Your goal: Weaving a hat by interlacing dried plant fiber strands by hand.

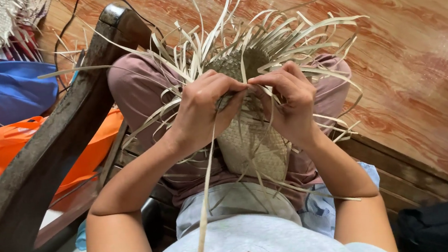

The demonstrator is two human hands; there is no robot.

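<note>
Hands weaving a straw basket

Head view: left hand (pixel 201 112) and right hand (pixel 287 103) meet over a half-made woven basket (pixel 253 145) lying on the person's lap. Both hands pinch thin straw strips (pixel 281 33) at its open end. Loose strips stick out all around. A dark wooden chair arm (pixel 46 159) is beside the left arm.

The half-woven basket (pixel 253 145) lies on the person's lap (pixel 138 90), which rests on a dark wooden chair (pixel 46 154). The chair stands on the wood-pattern floor (pixel 418 41). On the left lie an orange bag (pixel 7 144) and a blue cloth (pixel 2 92).
</note>
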